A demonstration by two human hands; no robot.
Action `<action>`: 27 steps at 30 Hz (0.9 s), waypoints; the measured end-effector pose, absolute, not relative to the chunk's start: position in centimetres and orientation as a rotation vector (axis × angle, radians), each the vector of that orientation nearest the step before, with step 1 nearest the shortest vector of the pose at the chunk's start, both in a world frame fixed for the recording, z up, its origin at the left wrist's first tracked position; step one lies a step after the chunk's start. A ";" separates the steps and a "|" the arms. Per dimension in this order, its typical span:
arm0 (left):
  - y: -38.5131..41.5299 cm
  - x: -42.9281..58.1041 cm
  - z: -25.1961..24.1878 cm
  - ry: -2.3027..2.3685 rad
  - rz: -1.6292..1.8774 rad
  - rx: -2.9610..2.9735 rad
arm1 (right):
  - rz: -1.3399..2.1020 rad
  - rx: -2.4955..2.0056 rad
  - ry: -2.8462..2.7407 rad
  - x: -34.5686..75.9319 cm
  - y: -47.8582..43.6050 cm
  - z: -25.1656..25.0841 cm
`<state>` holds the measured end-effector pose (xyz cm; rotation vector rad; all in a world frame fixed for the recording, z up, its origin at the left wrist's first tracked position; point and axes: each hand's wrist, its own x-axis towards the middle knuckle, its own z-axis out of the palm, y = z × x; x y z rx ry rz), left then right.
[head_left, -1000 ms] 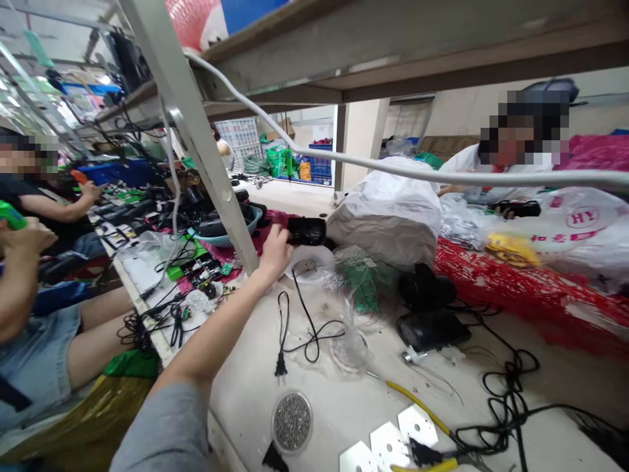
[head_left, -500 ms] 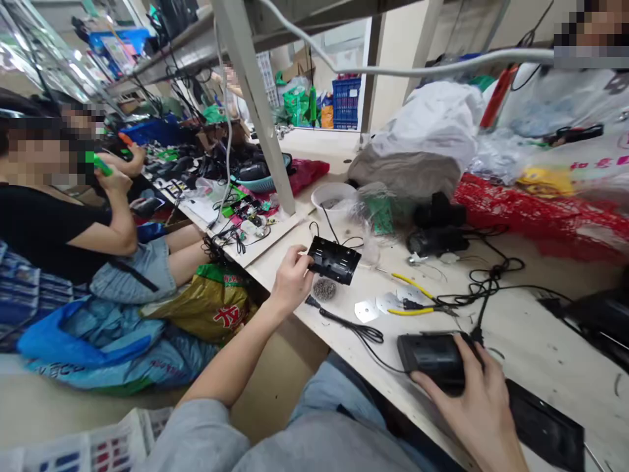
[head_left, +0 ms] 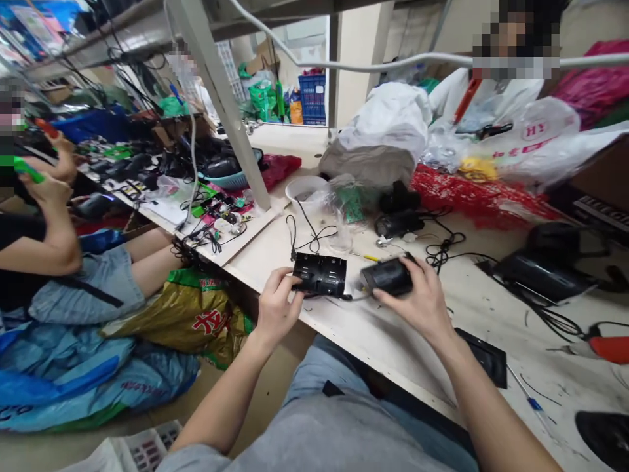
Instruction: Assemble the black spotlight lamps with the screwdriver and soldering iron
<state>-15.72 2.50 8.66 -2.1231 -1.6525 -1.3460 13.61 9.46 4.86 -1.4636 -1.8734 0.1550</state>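
My left hand [head_left: 278, 308] is closed on a black ribbed plastic casing [head_left: 319, 275], my right hand [head_left: 415, 301] on a black cylindrical housing [head_left: 386, 276], both near the counter's [head_left: 472, 308] front edge. Risk: thin black cord [head_left: 350, 297] between them snags; a slip drops parts over the edge.

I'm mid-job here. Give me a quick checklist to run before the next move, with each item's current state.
1. Left hand grips the black plastic casing: ok.
2. Right hand grips the black cylindrical housing: ok.
3. Casing and housing held apart: ok.
4. Thin black cord attached at the casing's right end: cannot tell.
5. Housing's side under the right hand's fingers: cannot tell.
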 end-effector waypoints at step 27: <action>2.2 -6.7 1.3 -1.542 -1.278 -2.933 | 0.110 -1.179 -2.321 17.1 2.8 0.7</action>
